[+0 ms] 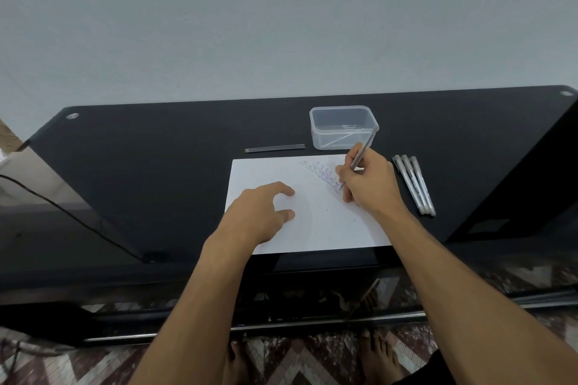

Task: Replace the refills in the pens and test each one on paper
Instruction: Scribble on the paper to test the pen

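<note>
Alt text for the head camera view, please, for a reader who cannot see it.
The right hand writes with a pen on a white sheet of paper that the left hand steadies on a black table. Three pens lie right of the sheet; spare refills and a clear plastic box lie beyond it.

We cannot read the handwriting point(322, 173) on the paper point(312, 228): it is too small and partly covered by the right hand point(367, 181). The fingers point(344, 180) hide the lower barrel of the pen point(362, 150). The left hand point(259, 219) conceals the sheet's left corner. The printing on the three pens point(414, 184) is illegible. Both forearms are cut off by the bottom edge, and the tabletop point(156, 166) by the right edge.
</note>
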### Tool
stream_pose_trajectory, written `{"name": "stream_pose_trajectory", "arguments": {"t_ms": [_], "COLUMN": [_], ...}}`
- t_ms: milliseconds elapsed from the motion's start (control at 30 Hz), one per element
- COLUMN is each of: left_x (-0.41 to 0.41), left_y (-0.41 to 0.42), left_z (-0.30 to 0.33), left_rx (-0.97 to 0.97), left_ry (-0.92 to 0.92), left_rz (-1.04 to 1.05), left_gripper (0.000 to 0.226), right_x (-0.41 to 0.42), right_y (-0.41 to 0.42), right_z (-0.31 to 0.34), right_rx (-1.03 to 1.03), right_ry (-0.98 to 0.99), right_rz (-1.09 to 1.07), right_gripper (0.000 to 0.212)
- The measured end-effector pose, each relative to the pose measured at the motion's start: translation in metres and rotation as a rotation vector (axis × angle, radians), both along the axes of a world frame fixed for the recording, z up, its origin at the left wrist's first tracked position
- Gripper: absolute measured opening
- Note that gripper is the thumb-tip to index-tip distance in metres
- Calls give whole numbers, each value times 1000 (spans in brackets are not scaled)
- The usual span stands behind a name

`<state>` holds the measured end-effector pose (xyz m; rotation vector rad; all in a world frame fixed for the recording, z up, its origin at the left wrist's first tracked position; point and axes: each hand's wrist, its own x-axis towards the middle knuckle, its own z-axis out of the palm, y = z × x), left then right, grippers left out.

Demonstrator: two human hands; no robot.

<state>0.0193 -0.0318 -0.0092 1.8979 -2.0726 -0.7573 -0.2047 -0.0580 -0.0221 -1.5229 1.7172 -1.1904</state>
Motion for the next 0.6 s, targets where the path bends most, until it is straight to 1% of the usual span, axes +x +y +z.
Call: {"name": "stream_pose_trajectory", "arguments": {"t_ms": [367, 467, 600], "left_x": [0, -1, -1], "left_y": [1, 0, 2], "left_z": [2, 2, 4], "left_rx": [10, 17, 21], "left_ry": [5, 6, 2], "left_rz": [5, 7, 11], "left_gripper": [36, 36, 35], "right_x": [1, 1, 2], "right_y": [-1, 0, -1], "right_z": [1, 1, 1], "right_rx": [-4, -18, -19], "right_ry": [5, 2, -7], "right_rz": [-10, -9, -13], "right_gripper": [20, 27, 22]}}
